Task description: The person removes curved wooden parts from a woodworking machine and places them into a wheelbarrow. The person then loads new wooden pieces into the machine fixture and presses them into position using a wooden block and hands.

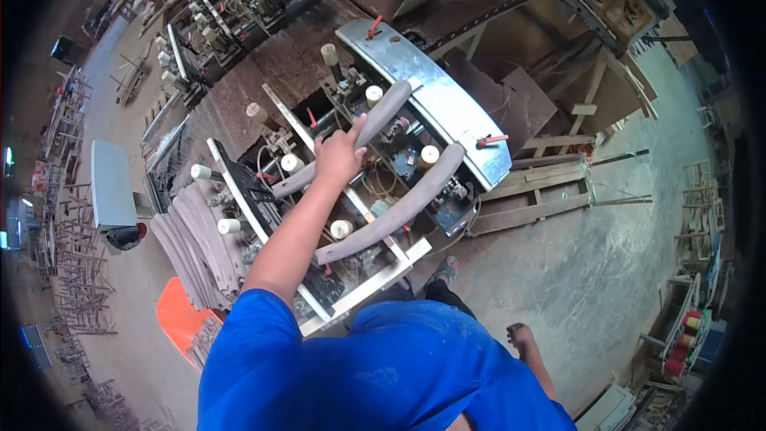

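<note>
My left hand [339, 158] reaches over the machine frame and grips a curved wooden piece [387, 114], its index finger stretched along the top. The hand and forearm hide the middle of that piece. Nearer my body, a second curved wooden piece [399, 214] lies across the same frame, roughly parallel to the first. Both run toward a shiny metal plate [443, 96] with red clamp levers. White round knobs [428, 156] stand beside the pieces. My right hand [520, 338] hangs low at my side, away from the machine, fingers loosely bent and apart, with nothing visible in it.
A stack of curved wooden pieces [191, 243] leans left of the machine, beside an orange chair [179, 315]. A similar clamp station [215, 28] stands farther back. Wooden rails [542, 191] lie to the right. A pale panel [114, 183] stands at left.
</note>
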A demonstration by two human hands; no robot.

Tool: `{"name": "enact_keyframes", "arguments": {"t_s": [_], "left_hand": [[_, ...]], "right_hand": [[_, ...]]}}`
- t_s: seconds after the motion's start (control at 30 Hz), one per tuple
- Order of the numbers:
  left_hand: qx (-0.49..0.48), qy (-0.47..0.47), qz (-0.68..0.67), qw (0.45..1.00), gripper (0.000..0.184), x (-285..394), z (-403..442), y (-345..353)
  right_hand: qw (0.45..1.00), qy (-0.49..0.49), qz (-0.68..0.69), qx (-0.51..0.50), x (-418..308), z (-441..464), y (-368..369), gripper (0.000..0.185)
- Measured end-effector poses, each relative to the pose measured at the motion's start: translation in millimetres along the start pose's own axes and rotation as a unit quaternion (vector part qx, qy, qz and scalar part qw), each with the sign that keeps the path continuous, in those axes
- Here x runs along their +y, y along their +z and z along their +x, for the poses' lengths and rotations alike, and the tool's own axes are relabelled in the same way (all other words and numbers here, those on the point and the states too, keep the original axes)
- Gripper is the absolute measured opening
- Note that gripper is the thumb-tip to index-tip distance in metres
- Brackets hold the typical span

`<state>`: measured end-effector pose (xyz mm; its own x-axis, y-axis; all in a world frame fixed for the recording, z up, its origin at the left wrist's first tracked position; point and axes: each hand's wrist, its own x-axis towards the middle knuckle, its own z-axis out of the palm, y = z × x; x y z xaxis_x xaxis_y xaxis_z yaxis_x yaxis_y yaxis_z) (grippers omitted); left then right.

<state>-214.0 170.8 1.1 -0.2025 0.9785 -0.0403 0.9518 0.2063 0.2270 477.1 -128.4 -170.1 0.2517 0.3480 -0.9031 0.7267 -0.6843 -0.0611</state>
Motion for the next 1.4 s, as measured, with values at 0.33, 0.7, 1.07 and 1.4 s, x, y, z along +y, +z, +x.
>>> {"name": "enact_keyframes", "arguments": {"t_s": [0.33,0.7,1.07,1.4], "left_hand": [[-0.008,0.021,0.015,1.0,0.08,-14,-5,8],[0.007,0.037,0.019,0.999,0.08,-16,-2,13],[0.034,0.018,0.006,0.999,0.081,-15,3,24],[0.284,-0.075,-0.16,0.943,0.073,-1,-139,-22]], "right_hand": [[0.973,-0.2,0.106,-0.045,-128,-50,35,0.036],[0.959,-0.068,0.2,-0.19,-148,-172,18,0.071],[0.895,-0.232,-0.326,-0.199,-228,-94,2,0.066],[0.631,-0.616,-0.396,-0.258,-411,-178,128,0.052]]}}
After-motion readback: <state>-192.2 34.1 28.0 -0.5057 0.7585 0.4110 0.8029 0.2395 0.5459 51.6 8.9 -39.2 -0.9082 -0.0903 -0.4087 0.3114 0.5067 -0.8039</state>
